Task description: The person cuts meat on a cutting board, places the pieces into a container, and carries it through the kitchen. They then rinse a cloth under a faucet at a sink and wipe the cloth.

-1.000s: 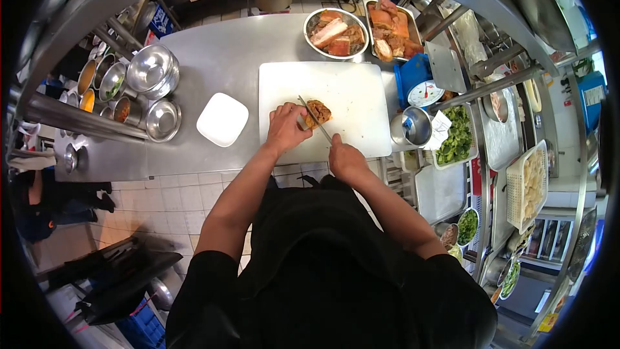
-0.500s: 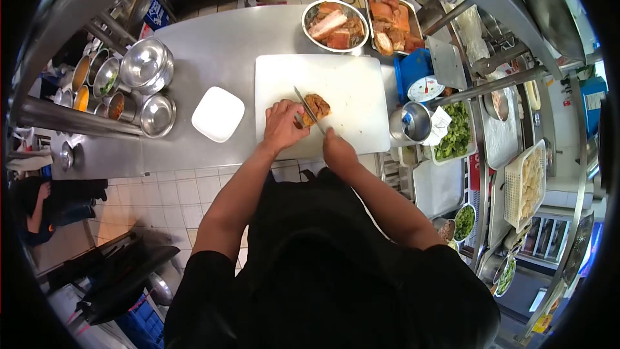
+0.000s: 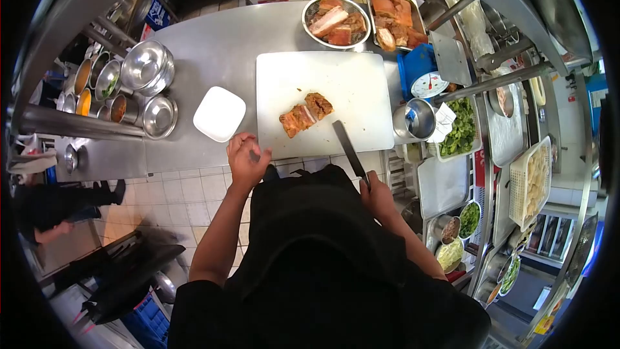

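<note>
Browned meat lies on the white cutting board as two chunks, a larger one and a smaller one, with a pale cut side between them. My right hand is closed round the handle of a knife; its blade points up and left over the board's lower edge, apart from the meat. My left hand holds nothing, its fingers loosely bent and apart, at the counter's front edge. Just above it stands a white square dish.
Left on the steel counter are metal bowls and several food pots. Behind the board sit a colander and a tray of meat. A blue scale, steel pot and greens stand right. Another person is far left.
My left hand has let go of the meat and moved left and down. The knife has come away from the meat to the lower right, leaving two chunks visible.
</note>
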